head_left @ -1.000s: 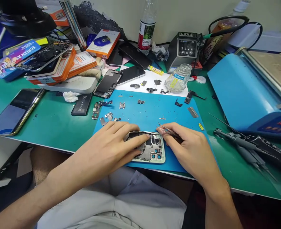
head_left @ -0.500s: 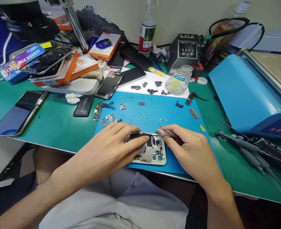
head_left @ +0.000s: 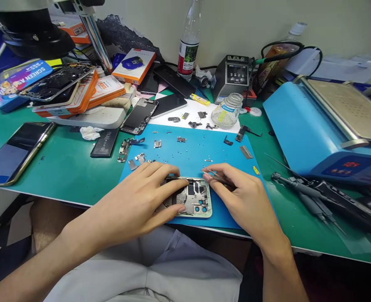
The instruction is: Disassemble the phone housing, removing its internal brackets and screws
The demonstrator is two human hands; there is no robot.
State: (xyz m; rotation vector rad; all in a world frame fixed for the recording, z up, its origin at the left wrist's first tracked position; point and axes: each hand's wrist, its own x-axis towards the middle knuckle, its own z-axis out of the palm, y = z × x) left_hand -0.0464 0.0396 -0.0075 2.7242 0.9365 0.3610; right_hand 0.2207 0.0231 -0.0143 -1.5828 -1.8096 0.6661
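Observation:
An opened phone housing (head_left: 195, 200) with a pale green rim lies flat on the blue mat (head_left: 169, 161), its metal inside facing up. My left hand (head_left: 146, 197) rests across its left part, thumb at the near side and fingers over the far side, holding it down and hiding that end. In a pinch, my right hand (head_left: 240, 195) has a pair of metal tweezers (head_left: 216, 176), tips by the housing's far right corner. Tiny screws are strewn over the mat beyond both hands, among small metal brackets (head_left: 157, 144).
A battery (head_left: 105, 143) and a phone screen (head_left: 139, 116) lie to the left, beyond them stacked boxes (head_left: 78, 98). A glass jar (head_left: 227, 111) stands on white paper. Rightward are a blue heating machine (head_left: 311, 130) and grey screwdrivers (head_left: 301, 191).
The view has shifted, so most things sit further left. My left thumb has come out into view at the housing's near side. The tweezers stay in my right hand.

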